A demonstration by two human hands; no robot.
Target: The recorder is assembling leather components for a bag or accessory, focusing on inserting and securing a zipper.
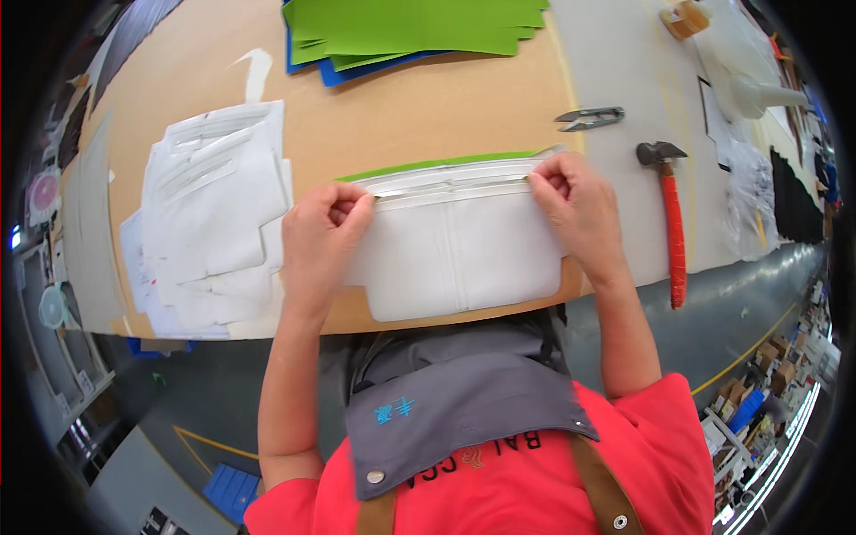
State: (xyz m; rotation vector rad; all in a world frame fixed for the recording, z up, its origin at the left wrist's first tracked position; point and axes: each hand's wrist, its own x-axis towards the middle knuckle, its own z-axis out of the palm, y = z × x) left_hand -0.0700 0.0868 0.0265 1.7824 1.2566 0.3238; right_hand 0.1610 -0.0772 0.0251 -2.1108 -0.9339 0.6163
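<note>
In front of me, at the table's near edge, lies a white sheet-like panel (499, 250) with notched lower corners and a faint seam down its middle. A slot-like band with a shiny strip (423, 189) runs across its upper part, and a narrow green edge (428, 165) shows along the top. At the band's left end my left hand (325, 232) is closed, thumb and fingers pinching the panel. My right hand (580, 205) pinches the band's other end the same way. The fingertips partly cover both ends.
To the left sits a stack of similar white panels (214, 205). Green sheets (419, 27) over blue ones lie at the far side. On the right are thread snips (590, 118), a red-handled hammer (673, 223) and clear plastic bags (751, 196).
</note>
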